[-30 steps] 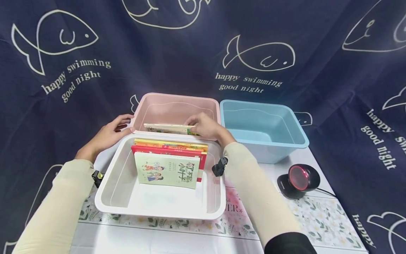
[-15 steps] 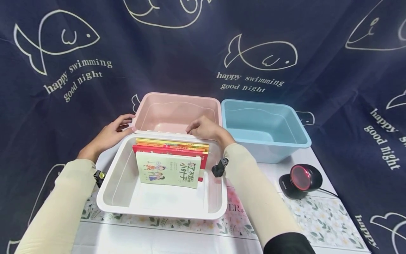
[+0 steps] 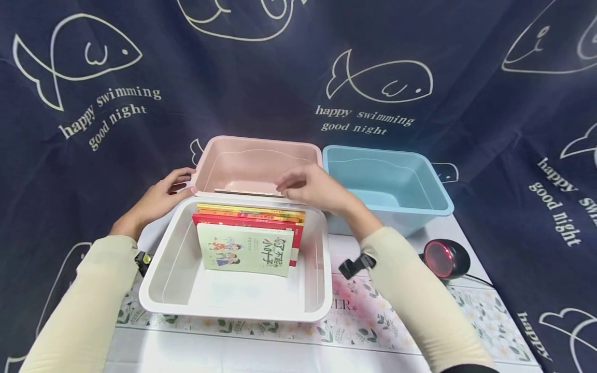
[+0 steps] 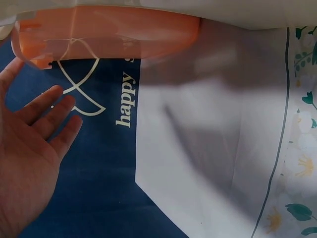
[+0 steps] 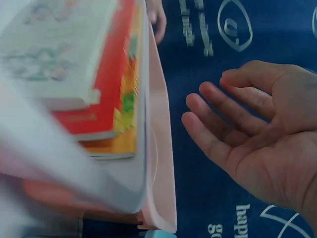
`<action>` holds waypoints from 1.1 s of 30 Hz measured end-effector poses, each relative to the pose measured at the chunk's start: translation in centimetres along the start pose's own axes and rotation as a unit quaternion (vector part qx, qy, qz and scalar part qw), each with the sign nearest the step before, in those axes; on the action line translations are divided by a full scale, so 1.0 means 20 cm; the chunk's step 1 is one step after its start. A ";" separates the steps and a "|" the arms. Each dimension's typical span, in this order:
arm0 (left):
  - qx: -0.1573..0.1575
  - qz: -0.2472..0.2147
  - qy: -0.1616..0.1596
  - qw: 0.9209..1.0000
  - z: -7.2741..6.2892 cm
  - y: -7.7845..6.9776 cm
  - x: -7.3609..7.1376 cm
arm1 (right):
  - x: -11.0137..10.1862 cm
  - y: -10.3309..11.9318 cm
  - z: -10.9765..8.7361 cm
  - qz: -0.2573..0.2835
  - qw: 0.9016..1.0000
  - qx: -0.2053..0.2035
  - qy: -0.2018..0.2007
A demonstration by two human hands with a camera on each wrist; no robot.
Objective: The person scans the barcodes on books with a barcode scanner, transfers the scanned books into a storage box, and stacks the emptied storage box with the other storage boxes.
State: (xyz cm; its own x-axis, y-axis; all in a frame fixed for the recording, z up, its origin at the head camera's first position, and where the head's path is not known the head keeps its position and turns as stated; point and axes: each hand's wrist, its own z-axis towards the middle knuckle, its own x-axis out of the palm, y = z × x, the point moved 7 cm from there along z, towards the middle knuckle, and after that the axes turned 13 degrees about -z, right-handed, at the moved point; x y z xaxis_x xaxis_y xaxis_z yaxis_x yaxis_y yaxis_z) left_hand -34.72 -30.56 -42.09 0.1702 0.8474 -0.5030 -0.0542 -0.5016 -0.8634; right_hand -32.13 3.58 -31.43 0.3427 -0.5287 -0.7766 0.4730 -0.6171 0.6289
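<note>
My left hand [image 3: 160, 197] rests its fingertips at the left rim of the pink bin [image 3: 266, 160], fingers spread and relaxed in the left wrist view. Over the front right part of that bin is my right hand [image 3: 311, 187]; the right wrist view shows its fingers loosely bent around nothing. Inside the pink bin, the thin top edge of a book [image 3: 247, 194] shows along the front wall, its lower part hidden. In front, a white bin [image 3: 238, 311] holds a pale green book [image 3: 244, 251], a red book [image 3: 297, 241] and yellow-orange books [image 3: 252, 210], all standing together.
A light blue bin [image 3: 382, 173] stands right of the pink one. On the table at right sits a black device with a red-lit face [image 3: 438, 259], partly behind the right sleeve. A dark blue fish-print curtain [image 3: 261, 93] hangs close behind the bins.
The book in the pink bin went down against the front wall, and my right hand let go of it. That hand and forearm then shifted right. My left hand stayed at the rim.
</note>
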 end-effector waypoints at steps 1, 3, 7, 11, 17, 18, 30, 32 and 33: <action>0.001 0.001 0.000 1.000 0.00 0.00 0.00 | 0.01 0.01 -0.04 0.002 1.000 -0.004 0.009; -0.001 0.001 0.000 1.000 0.00 0.00 -0.01 | 0.04 0.02 -0.11 0.005 0.999 -0.012 0.031; 0.001 0.004 -0.004 1.000 -0.01 -0.01 -0.02 | 0.12 0.01 -0.22 0.010 0.998 -0.027 0.064; 0.000 0.006 -0.005 1.000 -0.02 -0.01 -0.02 | 0.20 -0.02 -0.24 -0.010 0.997 -0.033 0.062; -0.011 0.002 -0.001 1.000 -0.01 0.00 0.00 | 0.27 -0.05 -0.23 -0.048 0.998 -0.007 0.045; -0.012 0.003 -0.002 1.000 -0.01 -0.01 0.00 | 0.27 -0.05 -0.24 -0.051 0.998 -0.006 0.041; -0.002 0.005 -0.006 1.000 0.00 -0.03 0.00 | 0.27 -0.07 -0.24 -0.041 0.999 0.008 0.009; -0.003 0.004 -0.006 1.000 0.00 -0.02 0.00 | 0.29 -0.07 -0.23 -0.040 0.999 0.010 0.012; -0.002 0.004 -0.006 1.000 -0.01 -0.02 0.00 | 0.30 -0.07 -0.23 -0.038 0.999 0.011 0.014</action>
State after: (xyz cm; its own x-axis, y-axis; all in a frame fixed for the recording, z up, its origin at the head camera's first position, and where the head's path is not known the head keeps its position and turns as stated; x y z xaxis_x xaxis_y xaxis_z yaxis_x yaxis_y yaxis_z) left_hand -34.59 -30.33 -41.80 0.1579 0.8458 -0.5096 -0.0512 -0.5084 -0.8596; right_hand -26.99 3.95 -37.04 0.3300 -0.4635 -0.8223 0.4802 -0.6675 0.5690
